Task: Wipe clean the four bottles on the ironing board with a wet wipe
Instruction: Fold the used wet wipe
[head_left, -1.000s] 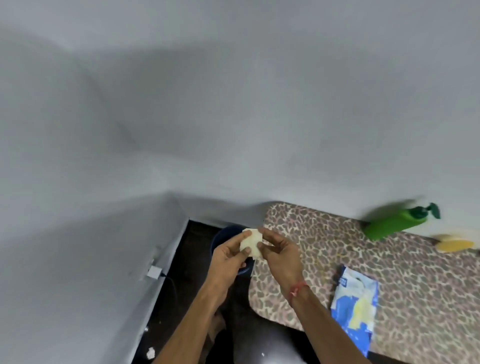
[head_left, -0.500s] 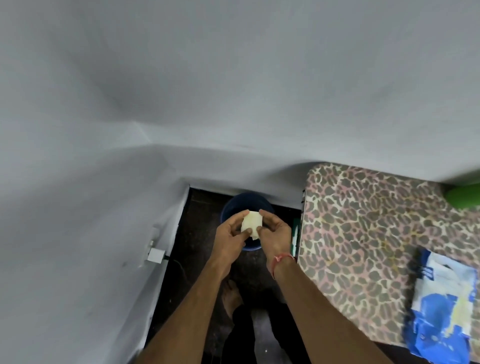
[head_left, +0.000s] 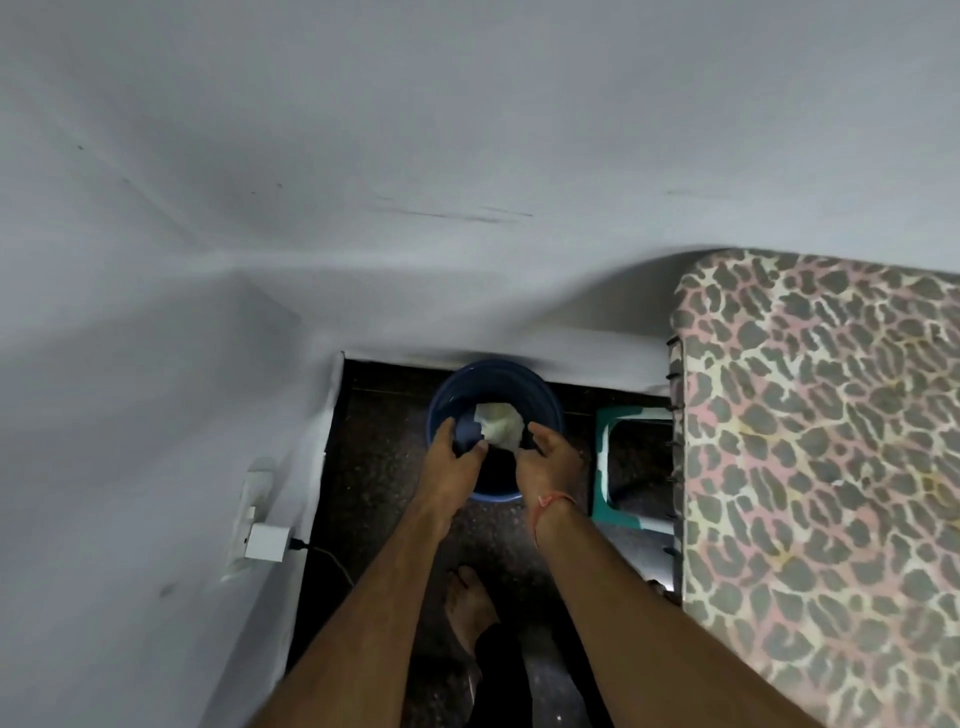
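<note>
Both hands now hang over the blue bin (head_left: 493, 395) on the floor, and the crumpled wipe (head_left: 500, 422) lies inside it, no longer pinched between them as it was half a second ago. The left hand (head_left: 453, 462) and right hand (head_left: 550, 462) are loosely open and empty. The wiping looks finished. The ironing board (head_left: 821, 467) sits just right; its bottles have slipped out of view

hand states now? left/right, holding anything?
Left hand: open, fingers spread over the blue bin, holding nothing.
Right hand: open, empty; the crumpled wipe lies in the bin.
</note>
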